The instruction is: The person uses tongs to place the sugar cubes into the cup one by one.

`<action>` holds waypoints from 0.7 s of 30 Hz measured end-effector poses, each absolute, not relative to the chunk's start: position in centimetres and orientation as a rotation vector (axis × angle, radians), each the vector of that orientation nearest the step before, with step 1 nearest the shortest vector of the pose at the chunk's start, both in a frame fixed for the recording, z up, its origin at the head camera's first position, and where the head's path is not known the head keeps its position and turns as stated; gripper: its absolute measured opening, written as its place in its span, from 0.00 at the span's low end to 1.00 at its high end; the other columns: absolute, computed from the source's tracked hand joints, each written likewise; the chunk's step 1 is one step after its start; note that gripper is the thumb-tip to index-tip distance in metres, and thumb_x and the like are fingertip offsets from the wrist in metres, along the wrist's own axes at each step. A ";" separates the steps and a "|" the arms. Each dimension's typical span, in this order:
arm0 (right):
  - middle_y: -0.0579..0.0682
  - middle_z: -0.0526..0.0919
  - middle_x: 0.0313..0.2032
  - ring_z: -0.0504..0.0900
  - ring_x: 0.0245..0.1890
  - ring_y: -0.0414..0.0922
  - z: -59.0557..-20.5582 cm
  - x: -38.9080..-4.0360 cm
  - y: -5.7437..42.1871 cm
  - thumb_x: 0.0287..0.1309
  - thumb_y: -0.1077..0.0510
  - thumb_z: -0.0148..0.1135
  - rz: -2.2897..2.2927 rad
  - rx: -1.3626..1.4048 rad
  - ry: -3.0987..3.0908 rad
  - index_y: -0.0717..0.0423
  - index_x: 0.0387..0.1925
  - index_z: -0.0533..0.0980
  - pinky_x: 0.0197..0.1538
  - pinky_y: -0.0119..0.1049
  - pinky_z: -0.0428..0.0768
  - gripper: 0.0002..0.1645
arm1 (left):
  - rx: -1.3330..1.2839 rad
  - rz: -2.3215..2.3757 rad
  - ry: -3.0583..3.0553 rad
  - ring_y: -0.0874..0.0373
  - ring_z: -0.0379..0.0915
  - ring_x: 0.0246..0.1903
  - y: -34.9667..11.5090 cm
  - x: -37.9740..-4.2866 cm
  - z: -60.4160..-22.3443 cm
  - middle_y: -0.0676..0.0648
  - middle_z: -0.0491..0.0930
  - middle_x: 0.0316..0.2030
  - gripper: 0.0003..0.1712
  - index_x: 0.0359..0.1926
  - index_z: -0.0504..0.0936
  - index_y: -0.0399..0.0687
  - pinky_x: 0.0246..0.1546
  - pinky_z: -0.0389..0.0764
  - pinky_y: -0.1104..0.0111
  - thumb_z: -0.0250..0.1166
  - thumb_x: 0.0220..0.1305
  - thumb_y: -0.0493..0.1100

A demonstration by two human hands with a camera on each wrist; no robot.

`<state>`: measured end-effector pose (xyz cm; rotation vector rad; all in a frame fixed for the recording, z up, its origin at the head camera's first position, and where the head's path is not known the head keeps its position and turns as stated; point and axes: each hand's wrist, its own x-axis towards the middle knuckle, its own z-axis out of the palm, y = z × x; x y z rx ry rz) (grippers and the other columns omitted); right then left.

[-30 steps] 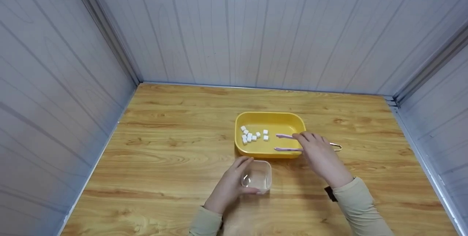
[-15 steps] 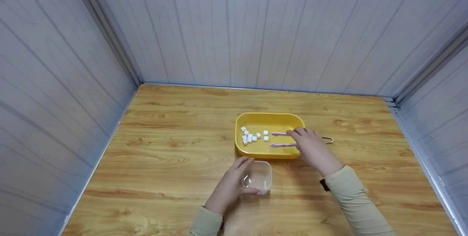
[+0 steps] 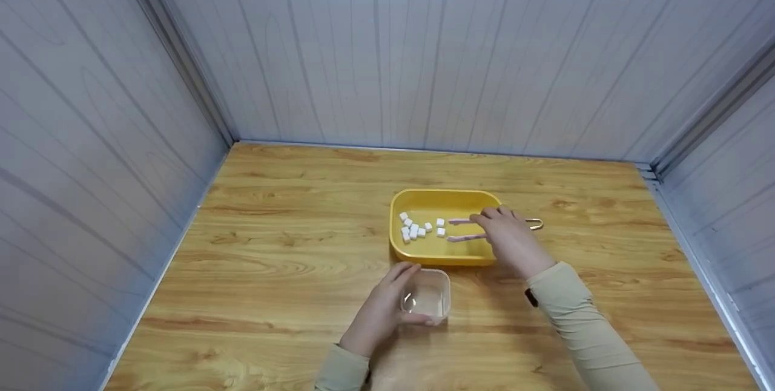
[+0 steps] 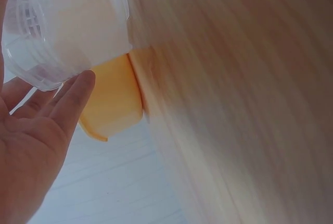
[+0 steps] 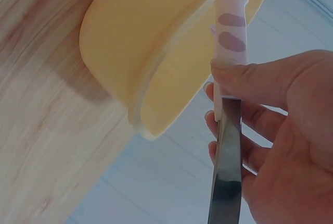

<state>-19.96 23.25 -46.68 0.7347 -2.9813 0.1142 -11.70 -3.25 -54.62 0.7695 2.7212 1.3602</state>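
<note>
My right hand (image 3: 514, 239) grips a pair of tongs (image 3: 465, 238) with pink tips and a metal bend, thumb on one arm and fingers on the other in the right wrist view. The two tips stand apart inside the yellow basin (image 3: 460, 255), just right of two white cubes (image 3: 441, 232). More white cubes (image 3: 414, 231) lie in a loose cluster at the basin's left side. My left hand (image 3: 381, 312) holds a small clear plastic container (image 3: 433, 300) by its left side, thumb at the near edge and fingers at the far one. Nothing shows inside the container.
All of this is on a wood-grain table (image 3: 290, 258). White panel walls (image 3: 387, 52) rise along its back, left and right edges. The basin's near wall stands directly behind the clear container.
My right hand has moved left with the tongs, bringing their tips closer to the two right-hand cubes. The gap between the tips has narrowed somewhat. My left hand and the container have stayed put.
</note>
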 end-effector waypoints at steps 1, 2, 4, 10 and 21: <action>0.53 0.77 0.47 0.72 0.48 0.54 -46.8 -20.1 23.2 0.52 0.71 0.67 0.108 0.733 -2.983 0.55 0.57 0.76 0.52 0.51 0.74 0.29 | 0.768 1.360 2.724 0.57 0.63 0.60 -3.3 -11.7 -54.6 0.52 0.65 0.62 0.57 0.67 0.66 0.41 0.64 0.64 0.66 0.77 0.36 0.59; 0.53 0.78 0.47 0.72 0.48 0.54 -46.8 -20.2 23.1 0.52 0.71 0.67 0.102 0.732 -2.985 0.55 0.57 0.76 0.52 0.51 0.74 0.29 | 0.767 1.358 2.727 0.58 0.64 0.60 -3.3 -11.7 -54.6 0.52 0.65 0.61 0.57 0.67 0.66 0.40 0.63 0.64 0.66 0.77 0.36 0.59; 0.53 0.78 0.47 0.72 0.47 0.54 -47.0 -20.4 22.9 0.51 0.72 0.66 0.095 0.727 -2.995 0.55 0.56 0.76 0.53 0.51 0.73 0.29 | 0.764 1.362 2.725 0.58 0.63 0.60 -3.3 -11.7 -54.6 0.52 0.65 0.61 0.56 0.66 0.67 0.41 0.63 0.64 0.66 0.77 0.36 0.59; 0.53 0.77 0.47 0.71 0.47 0.54 -47.5 -20.7 22.5 0.52 0.73 0.65 0.087 0.714 -3.033 0.54 0.56 0.76 0.53 0.52 0.73 0.28 | 0.755 1.361 2.712 0.58 0.63 0.60 -3.3 -11.8 -54.5 0.52 0.65 0.61 0.56 0.66 0.66 0.40 0.64 0.64 0.66 0.76 0.37 0.59; 0.53 0.76 0.43 0.70 0.43 0.54 -48.4 -20.8 22.2 0.51 0.74 0.65 -0.011 0.753 -3.003 0.53 0.54 0.77 0.51 0.52 0.72 0.28 | 0.830 1.328 2.785 0.56 0.65 0.59 -3.3 -11.8 -54.8 0.51 0.67 0.60 0.56 0.64 0.68 0.39 0.63 0.66 0.65 0.77 0.35 0.59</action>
